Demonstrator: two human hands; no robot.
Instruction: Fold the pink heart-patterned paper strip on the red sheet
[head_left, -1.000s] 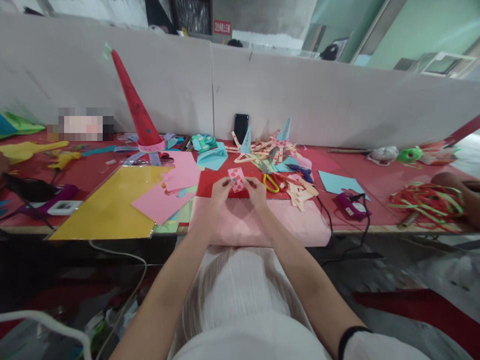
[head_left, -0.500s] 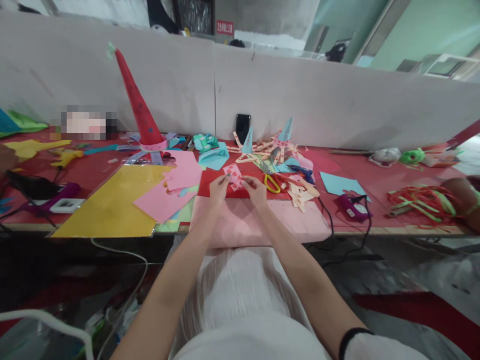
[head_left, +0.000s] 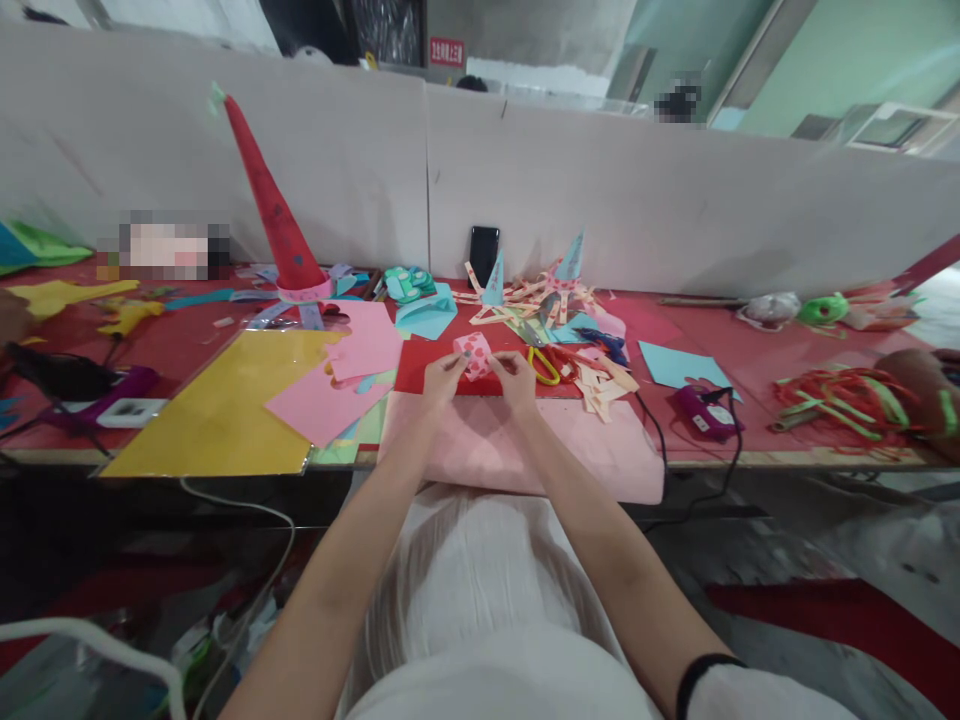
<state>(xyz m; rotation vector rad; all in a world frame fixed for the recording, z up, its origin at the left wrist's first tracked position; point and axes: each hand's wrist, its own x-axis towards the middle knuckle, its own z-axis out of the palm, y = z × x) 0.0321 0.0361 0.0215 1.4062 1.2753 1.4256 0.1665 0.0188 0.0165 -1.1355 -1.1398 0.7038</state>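
Between my two hands is a small pink paper piece [head_left: 474, 354] with red spots, curved or folded. My left hand [head_left: 442, 378] pinches its left edge, and the fingers of my right hand [head_left: 516, 380] close on its right edge. Both hands are above a red mat [head_left: 414, 366], with a pink padded cloth [head_left: 465, 440] in front of it. Yellow-handled scissors [head_left: 544, 368] lie just right of my right hand, beside pale paper strips [head_left: 598, 388].
To the left are a yellow sheet [head_left: 232, 410], pink paper sheets [head_left: 367, 340] and a tall red cone hat [head_left: 274, 205]. A phone [head_left: 484, 246] leans on the white partition [head_left: 637, 200]. Rightward lie blue paper [head_left: 679, 366], a purple device [head_left: 703, 416] with a cord, and tangled red-green ribbons [head_left: 840, 400].
The spotted paper has turned between my fingers, from tilted and flatter to a more curved or folded shape. My hands have shifted only slightly.
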